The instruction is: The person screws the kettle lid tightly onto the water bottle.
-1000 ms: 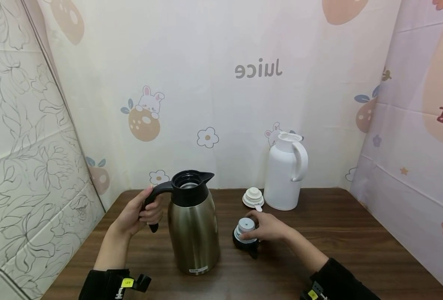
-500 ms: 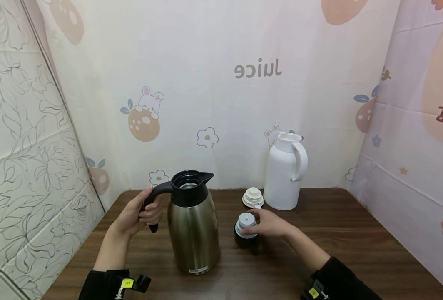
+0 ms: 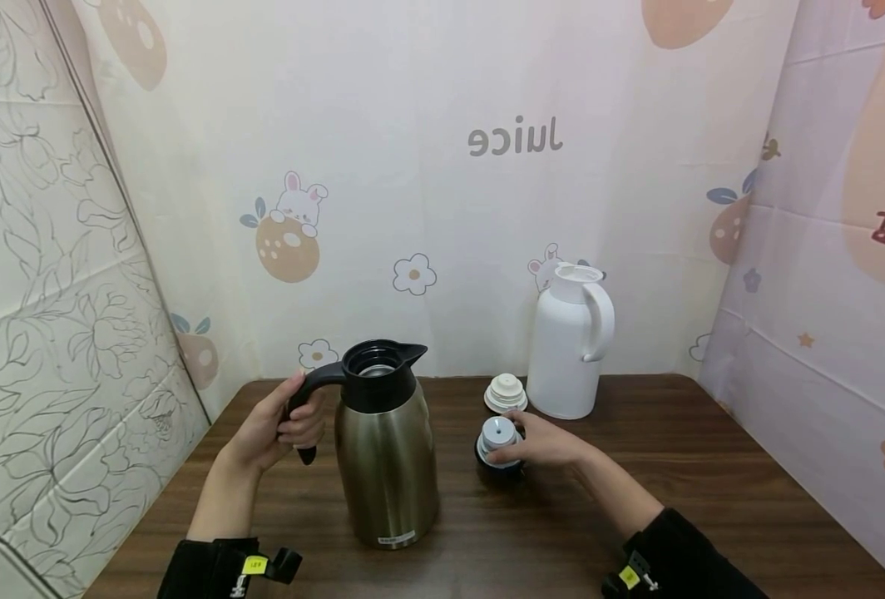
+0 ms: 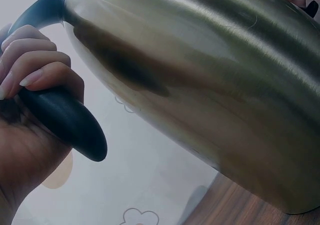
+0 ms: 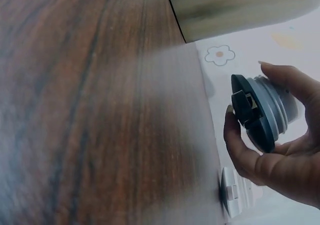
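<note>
My left hand [image 3: 281,424] grips the black handle [image 4: 65,120] of a steel vacuum jug [image 3: 386,466], its fingers wrapped round it. The jug stands upright, its black-rimmed mouth uncovered and its spout pointing right. Right of the jug, my right hand [image 3: 543,441] pinches a stopper lid [image 3: 498,437] between thumb and fingers. This lid has a pale, ribbed plug facing up and a black cap underneath. A small lever shows on the black cap [image 5: 250,112] in the right wrist view, where a fingertip lies beside it.
A white jug [image 3: 566,349], also without its lid, stands at the back right with its handle to the right. Next to it a white stopper lid [image 3: 506,393] lies on the brown wooden table [image 3: 674,466]. Printed cloth walls [image 3: 442,208] close in the back and sides.
My right hand has moved the black-and-pale stopper lid slightly back and to the right. The lid has turned, so its black point no longer shows towards the front. The left hand and steel jug stay put.
</note>
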Motion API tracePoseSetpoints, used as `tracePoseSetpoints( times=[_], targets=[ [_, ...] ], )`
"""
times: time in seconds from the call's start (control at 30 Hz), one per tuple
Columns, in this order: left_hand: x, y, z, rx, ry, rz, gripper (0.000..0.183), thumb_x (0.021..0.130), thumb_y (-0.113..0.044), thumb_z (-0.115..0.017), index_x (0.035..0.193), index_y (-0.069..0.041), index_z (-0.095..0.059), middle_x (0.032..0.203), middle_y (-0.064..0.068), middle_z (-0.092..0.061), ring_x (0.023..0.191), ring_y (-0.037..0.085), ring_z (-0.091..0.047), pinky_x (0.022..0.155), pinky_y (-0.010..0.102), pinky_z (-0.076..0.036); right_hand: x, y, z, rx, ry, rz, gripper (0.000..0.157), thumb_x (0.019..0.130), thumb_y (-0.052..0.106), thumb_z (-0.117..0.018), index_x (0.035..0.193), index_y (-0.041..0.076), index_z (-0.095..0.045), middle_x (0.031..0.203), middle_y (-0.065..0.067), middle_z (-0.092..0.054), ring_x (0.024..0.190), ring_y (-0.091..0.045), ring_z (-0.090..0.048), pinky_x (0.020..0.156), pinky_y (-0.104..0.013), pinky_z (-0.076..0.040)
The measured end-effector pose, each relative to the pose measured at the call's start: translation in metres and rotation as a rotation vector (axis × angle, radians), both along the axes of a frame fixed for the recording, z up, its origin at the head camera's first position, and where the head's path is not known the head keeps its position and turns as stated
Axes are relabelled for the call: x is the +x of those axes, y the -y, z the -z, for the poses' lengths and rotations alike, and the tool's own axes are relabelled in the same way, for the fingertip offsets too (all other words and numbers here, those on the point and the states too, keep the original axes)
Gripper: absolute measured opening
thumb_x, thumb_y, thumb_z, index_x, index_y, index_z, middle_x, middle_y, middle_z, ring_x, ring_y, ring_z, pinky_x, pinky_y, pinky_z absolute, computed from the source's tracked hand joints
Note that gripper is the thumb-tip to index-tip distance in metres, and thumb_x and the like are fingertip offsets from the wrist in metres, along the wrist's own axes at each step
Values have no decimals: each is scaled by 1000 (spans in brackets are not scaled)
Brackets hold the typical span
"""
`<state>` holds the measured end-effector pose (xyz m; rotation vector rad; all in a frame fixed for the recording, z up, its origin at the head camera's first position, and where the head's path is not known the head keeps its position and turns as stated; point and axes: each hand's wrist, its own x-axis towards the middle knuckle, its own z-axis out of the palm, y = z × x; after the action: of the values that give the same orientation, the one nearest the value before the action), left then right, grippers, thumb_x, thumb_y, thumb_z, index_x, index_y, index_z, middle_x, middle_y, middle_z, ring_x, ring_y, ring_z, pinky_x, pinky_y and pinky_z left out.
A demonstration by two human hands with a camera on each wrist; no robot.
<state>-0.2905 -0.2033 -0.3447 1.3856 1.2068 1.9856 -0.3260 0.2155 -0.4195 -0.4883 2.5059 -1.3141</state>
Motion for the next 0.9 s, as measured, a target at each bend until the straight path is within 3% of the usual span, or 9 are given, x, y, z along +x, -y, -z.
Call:
tracePoseSetpoints(
  times=[0.17, 0.27, 0.63, 0.9],
  targets=[
    [0, 0, 0, 1, -8, -5, 49, 111, -29, -6, 72, -3, -21, 56, -1, -23, 41, 14, -18, 38, 33, -10, -1, -2, 2, -152, 162, 35, 89, 80, 27, -82, 149, 3, -31, 138, -22, -46, 119, -34, -49, 82, -51, -55],
    [0, -1, 0, 1, -9, -6, 49, 111, -29, -6, 72, -3, -21, 56, -1, -23, 41, 14, -18, 38, 33, -10, 0, -3, 1, -233, 230, 44, 95, 81, 24, -81, 153, 4, -23, 143, -25, -41, 123, -36, -46, 86, -54, -53],
    [0, 0, 0, 5, -13, -3, 49, 111, -28, -5, 72, -2, -20, 56, -1, -23, 41, 15, -18, 38, 34, -10, -1, -7, 1, -336, 289, -23, 89, 84, 19, -78, 153, 5, -24, 140, -22, -42, 121, -32, -47, 87, -44, -50],
    [1, 0, 0, 3, -6, -6, 49, 111, -28, -7, 72, -2, -21, 56, -1, -23, 41, 15, -17, 38, 35, -9, -1, -9, 4, -507, 358, -167, 73, 87, 6, -74, 145, 1, -30, 131, -24, -44, 113, -36, -55, 88, -56, -54]
  ],
)
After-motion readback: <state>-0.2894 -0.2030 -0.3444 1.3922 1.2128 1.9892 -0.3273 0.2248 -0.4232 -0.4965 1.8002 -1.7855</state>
